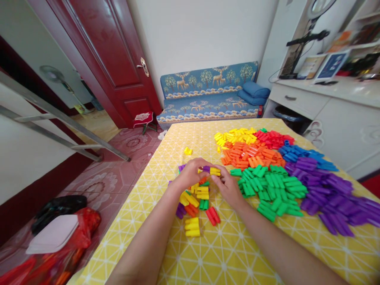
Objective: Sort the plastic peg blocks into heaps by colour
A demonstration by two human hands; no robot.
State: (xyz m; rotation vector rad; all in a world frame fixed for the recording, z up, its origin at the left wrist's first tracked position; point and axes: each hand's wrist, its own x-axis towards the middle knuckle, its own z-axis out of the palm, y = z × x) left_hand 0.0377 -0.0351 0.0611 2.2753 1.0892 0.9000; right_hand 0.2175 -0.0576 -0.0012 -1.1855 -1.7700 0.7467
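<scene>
Both hands meet above the table around a small joined piece of plastic tube blocks, purple at its left end and yellow [215,171] at its right. My left hand [194,173] grips the purple end with bent fingers. On the other side, my right hand [227,184] has its fingers closed on the yellow end. Under and in front of them lies a mixed heap of blocks [202,193] in yellow, orange, green, red and purple. A red block [213,216] and a yellow block [192,227] lie nearest me. My left hand hides part of the heap.
Colour-sorted piles cover the table's right side: yellow [234,137], red [274,139], orange [252,154], blue [305,155], green [271,188] and purple [329,190]. A lone yellow block [188,151] lies beyond my left hand. A sofa [204,93] stands behind the table.
</scene>
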